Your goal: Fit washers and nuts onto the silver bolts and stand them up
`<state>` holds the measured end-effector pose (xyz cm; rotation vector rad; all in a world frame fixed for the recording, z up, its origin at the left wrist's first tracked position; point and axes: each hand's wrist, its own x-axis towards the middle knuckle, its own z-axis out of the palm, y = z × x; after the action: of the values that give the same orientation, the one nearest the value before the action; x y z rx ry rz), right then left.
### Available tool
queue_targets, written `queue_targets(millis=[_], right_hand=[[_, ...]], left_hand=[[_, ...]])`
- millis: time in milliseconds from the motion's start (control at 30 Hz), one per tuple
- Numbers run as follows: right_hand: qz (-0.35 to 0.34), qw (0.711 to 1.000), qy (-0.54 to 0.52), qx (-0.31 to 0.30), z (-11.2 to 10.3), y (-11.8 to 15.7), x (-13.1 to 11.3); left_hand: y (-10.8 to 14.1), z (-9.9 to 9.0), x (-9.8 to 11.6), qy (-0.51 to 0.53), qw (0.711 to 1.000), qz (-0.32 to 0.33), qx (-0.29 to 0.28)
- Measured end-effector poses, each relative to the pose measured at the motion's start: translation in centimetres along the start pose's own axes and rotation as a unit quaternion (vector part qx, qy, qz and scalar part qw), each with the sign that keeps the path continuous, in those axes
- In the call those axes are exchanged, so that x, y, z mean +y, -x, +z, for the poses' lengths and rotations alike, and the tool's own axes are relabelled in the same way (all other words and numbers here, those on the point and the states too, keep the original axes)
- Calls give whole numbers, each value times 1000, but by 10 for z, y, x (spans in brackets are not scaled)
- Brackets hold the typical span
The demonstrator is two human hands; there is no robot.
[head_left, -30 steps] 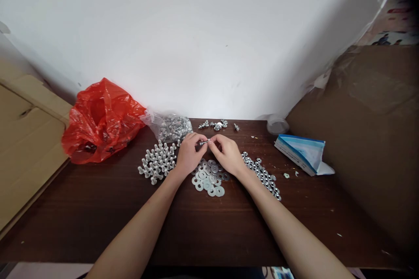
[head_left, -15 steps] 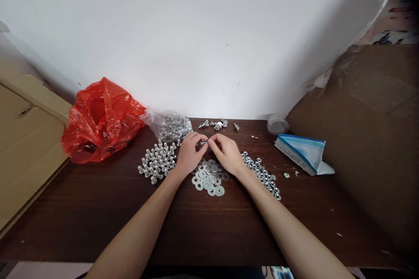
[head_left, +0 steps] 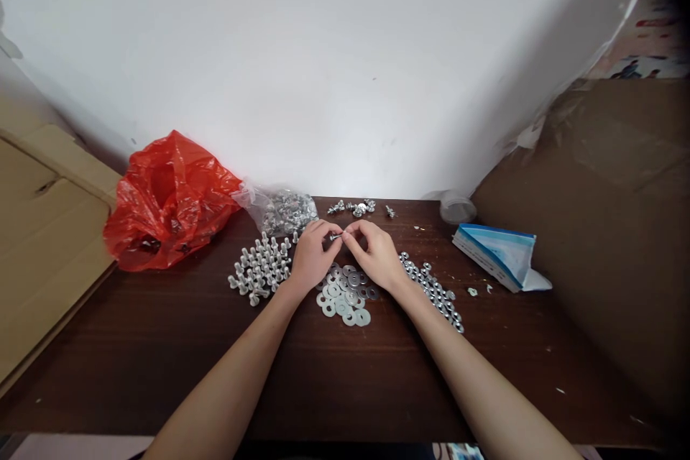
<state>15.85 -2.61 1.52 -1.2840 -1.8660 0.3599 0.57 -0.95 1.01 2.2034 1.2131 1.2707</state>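
Note:
My left hand (head_left: 315, 253) is closed in a pinch around a small metal bolt (head_left: 336, 236), held roughly level above the table. At the bolt's other end, the thumb and fingertips of my right hand (head_left: 373, 250) press together; whether a nut or washer sits between them is hidden. Flat washers (head_left: 341, 307) lie in a loose pile below and between both hands. To the left of my left hand, many bolts (head_left: 260, 269) stand on their heads. A spread of nuts (head_left: 439, 295) lies beside my right wrist, partly covered by the forearm.
Bolts with parts fitted on them (head_left: 359, 209) lie near the wall. A clear bag of hardware (head_left: 290, 212) and a red plastic bag (head_left: 172, 194) sit at left, by a cardboard box (head_left: 48, 244). A round clear container (head_left: 457, 207) and a blue-white packet (head_left: 496, 255) stand at right.
The view has shifted very slightly. Both hands keep the same place and grip, with hardly any visible finger movement around the bolt.

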Motion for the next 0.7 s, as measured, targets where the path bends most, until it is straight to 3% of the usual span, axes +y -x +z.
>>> queue_targets(millis=[700], right_hand=[[-12, 1000, 25, 1, 1, -1, 5]], left_hand=[[1, 0, -1, -5, 1000, 19, -11]])
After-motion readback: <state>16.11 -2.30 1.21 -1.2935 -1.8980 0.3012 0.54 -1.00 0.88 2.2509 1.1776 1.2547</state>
